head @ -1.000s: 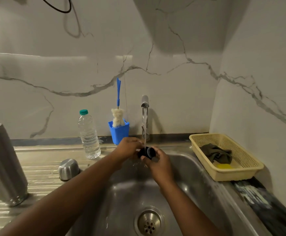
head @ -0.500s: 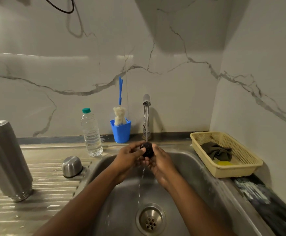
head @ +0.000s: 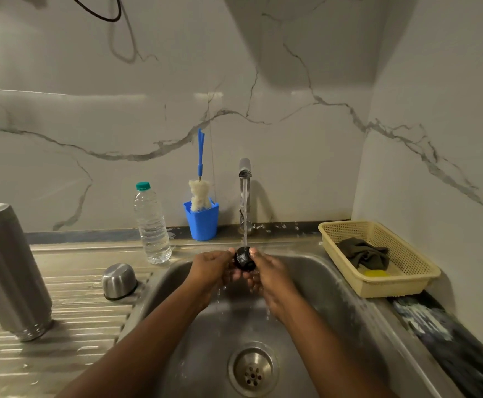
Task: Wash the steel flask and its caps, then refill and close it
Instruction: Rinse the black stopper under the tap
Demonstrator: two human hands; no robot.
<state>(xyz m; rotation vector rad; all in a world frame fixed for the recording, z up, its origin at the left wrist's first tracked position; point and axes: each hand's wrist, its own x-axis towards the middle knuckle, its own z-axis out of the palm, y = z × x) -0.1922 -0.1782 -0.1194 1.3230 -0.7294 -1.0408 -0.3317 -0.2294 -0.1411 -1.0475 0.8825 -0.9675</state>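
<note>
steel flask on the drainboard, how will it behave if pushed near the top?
The steel flask stands tall on a narrow base, so it likely tips rather than slides. The ribbed drainboard looks wet, so the base may skid. If it falls, its round body would probably roll.

A plastic water bottle (head: 152,224) stands left of centre beside a blue cup (head: 202,222) holding a brush (head: 200,179). At right, a yellow basket (head: 407,280) holds a dark cloth (head: 363,252).
</note>
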